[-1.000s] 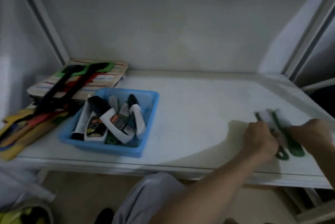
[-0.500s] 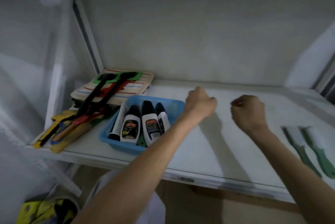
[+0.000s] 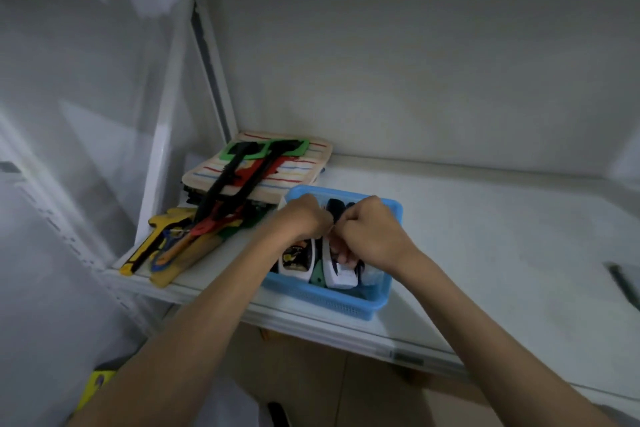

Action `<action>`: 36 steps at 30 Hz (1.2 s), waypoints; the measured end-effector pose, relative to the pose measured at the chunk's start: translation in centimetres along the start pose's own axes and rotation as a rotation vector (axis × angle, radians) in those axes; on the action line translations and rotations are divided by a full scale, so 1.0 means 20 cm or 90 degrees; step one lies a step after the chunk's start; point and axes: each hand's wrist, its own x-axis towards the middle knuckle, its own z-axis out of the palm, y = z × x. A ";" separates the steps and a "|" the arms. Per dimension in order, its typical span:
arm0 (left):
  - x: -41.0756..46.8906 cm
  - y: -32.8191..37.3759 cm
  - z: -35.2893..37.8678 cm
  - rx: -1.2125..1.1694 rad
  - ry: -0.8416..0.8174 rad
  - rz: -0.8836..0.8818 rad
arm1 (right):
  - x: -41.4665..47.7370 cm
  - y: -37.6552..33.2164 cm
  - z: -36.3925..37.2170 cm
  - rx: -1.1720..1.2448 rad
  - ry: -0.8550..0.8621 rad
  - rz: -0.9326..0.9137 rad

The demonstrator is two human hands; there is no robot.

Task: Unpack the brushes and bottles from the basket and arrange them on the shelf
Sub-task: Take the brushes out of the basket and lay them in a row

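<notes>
A blue basket (image 3: 346,302) stands near the front edge of the white shelf (image 3: 485,253). In it are white bottles with black caps, one with a yellow and black label (image 3: 296,258) and another (image 3: 341,276) beside it, plus a green brush handle (image 3: 317,276). Both my hands reach into the basket. My left hand (image 3: 304,219) is curled over the bottles' tops, its fingertips hidden. My right hand (image 3: 367,232) has its fingers wrapped on the upper part of the white bottle. A dark green brush (image 3: 623,283) lies on the shelf at the far right edge.
Left of the basket lies a striped cloth pad (image 3: 304,163) with black, green and red long-handled tools (image 3: 239,181) across it. Yellow tools (image 3: 162,246) lie at the shelf's front left corner. A white upright post (image 3: 162,156) and the side wall close the left.
My hands left the green brushes on the right of the shelf, crossed to the left, and now sit inside the blue basket. The view has turned left with them.
</notes>
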 end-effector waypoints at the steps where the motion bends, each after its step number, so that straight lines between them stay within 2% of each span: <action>1: 0.02 -0.02 -0.01 -0.070 -0.019 0.004 | 0.00 0.01 0.00 -0.021 -0.021 0.026; 4: 0.05 -0.11 -0.05 -0.336 -0.153 0.054 | 0.00 0.03 0.03 -0.044 -0.096 0.086; 5: 0.06 -0.13 -0.07 -0.379 -0.196 0.075 | 0.00 0.03 0.05 -0.030 -0.107 0.098; 9: 0.02 -0.15 -0.11 -0.333 -0.302 0.175 | -0.02 0.00 0.10 0.085 -0.146 0.139; 11: 0.00 -0.14 -0.12 -0.319 -0.314 0.199 | -0.02 -0.01 0.12 0.110 -0.145 0.141; 12: -0.01 -0.14 -0.12 -0.318 -0.286 0.191 | -0.02 -0.01 0.13 0.098 -0.128 0.137; 14: 0.00 -0.15 -0.12 -0.276 -0.153 0.164 | -0.02 -0.01 0.14 0.052 -0.087 0.137; 16: 0.02 -0.17 -0.10 -0.147 -0.009 0.153 | -0.02 -0.02 0.15 -0.013 -0.066 0.125; 17: 0.02 -0.18 -0.08 -0.076 0.019 0.150 | -0.02 -0.03 0.16 -0.058 -0.058 0.113; 20: -0.05 -0.16 -0.03 0.125 0.012 0.139 | -0.04 -0.04 0.19 -0.159 -0.072 0.085; 24: -0.08 -0.15 0.04 0.300 0.126 0.197 | -0.05 -0.04 0.26 -0.223 -0.123 0.060; 27: -0.07 -0.17 0.10 0.440 0.192 0.192 | -0.03 -0.04 0.29 -0.248 -0.122 0.039; 31: -0.06 -0.16 0.12 0.520 0.226 0.204 | 0.00 0.00 0.32 -0.281 -0.067 0.061; 36: -0.05 -0.11 0.13 0.588 0.202 0.174 | 0.00 0.04 0.33 -0.255 0.081 0.065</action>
